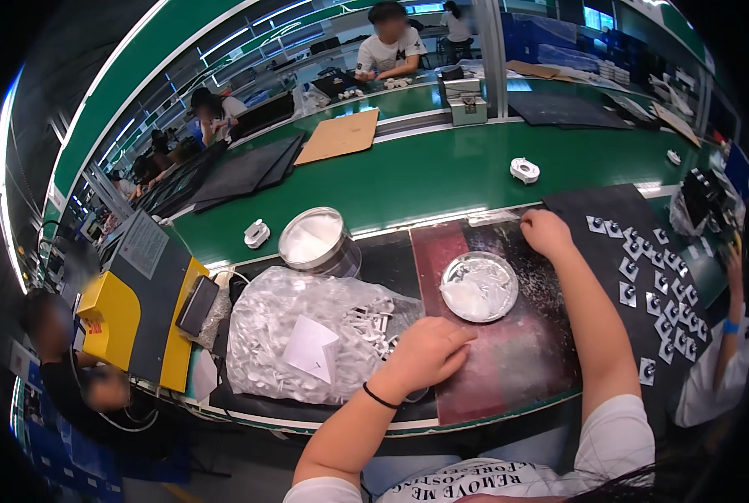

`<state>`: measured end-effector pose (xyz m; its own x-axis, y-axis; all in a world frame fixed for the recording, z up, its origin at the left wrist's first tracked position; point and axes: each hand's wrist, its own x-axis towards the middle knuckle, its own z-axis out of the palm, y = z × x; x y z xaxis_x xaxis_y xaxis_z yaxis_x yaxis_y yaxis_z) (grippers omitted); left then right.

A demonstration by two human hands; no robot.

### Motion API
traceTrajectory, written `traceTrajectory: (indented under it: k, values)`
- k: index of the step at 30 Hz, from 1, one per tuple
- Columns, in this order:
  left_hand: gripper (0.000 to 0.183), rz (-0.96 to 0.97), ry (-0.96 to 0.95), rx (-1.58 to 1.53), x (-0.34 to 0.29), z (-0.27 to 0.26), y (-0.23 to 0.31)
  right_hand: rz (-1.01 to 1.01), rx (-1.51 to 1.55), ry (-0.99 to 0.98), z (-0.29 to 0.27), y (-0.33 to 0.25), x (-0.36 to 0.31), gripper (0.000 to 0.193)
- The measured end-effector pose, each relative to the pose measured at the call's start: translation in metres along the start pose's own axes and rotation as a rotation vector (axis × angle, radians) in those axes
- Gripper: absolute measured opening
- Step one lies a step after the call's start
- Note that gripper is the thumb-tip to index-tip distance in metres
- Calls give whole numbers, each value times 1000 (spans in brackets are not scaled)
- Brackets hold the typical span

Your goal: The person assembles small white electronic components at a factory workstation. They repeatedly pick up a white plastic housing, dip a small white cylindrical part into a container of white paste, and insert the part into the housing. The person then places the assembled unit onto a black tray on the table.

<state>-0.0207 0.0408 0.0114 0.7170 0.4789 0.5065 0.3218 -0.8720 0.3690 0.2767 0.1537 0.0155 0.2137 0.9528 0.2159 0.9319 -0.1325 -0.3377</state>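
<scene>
fingers (457, 337) and thumb apart, left hand (426, 350) near clear bag (261, 339); right hand (549, 233) curled over mat (513, 369), grip unclear.

Upper garment: white shirt (555, 484), short-sleeved, with dark block lettering printed across the chest at the near edge. Left sleeve (326, 491) and right sleeve (616, 438): plain white, loose, ending on the upper arm. Left wrist: one thin, round black band (380, 397). Left hand (429, 352) and right hand (547, 233): bare. Near right: strands of dark hair (643, 484), partly in shadow.
</scene>
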Motion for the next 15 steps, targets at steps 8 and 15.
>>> traceTrajectory:
  k: [8,15]
  values:
    - [23,21,81,129,-2,1,1,-211,-239,207,37,21,97,21]
    - [25,-57,181,153,-6,10,0,-2,-245,40,61,9,127,32]
